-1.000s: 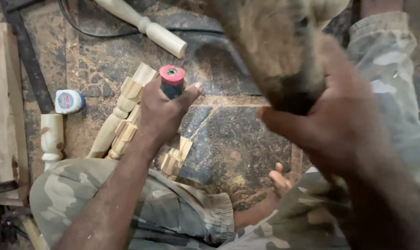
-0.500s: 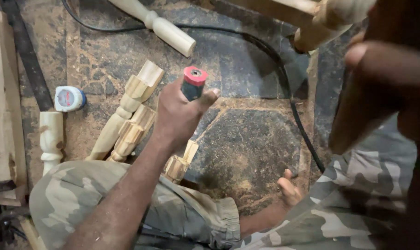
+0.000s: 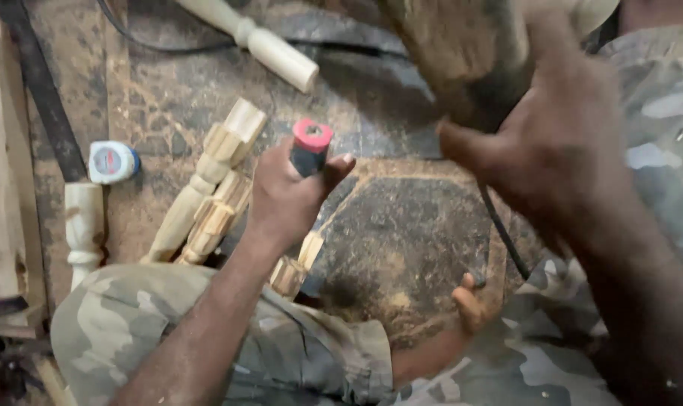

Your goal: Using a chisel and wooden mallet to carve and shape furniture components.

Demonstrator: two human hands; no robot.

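My left hand [image 3: 285,199] is closed around a tool handle [image 3: 310,146] that is dark with a red end cap, held upright over the floor; the rest of the tool is hidden in my fist. My right hand [image 3: 560,143] grips a thick wooden piece [image 3: 462,53] with a dark, rough end, raised close to the camera at the top right. Below my left hand lie several pale turned wooden legs [image 3: 214,188] side by side on the dusty floor. My knees in camouflage trousers [image 3: 168,331] fill the bottom of the view.
Another turned leg [image 3: 259,41] lies at the top. A blue and white tape measure [image 3: 112,162] sits at the left beside a short turned post [image 3: 82,225]. A black cable [image 3: 499,225] crosses the patterned floor. Wooden boards [image 3: 3,188] line the left edge. My bare foot [image 3: 473,304] shows low centre.
My right hand with the wooden piece has swung back in over the view from the right. My left hand with the red-capped handle has stayed over the turned legs, shifting slightly.
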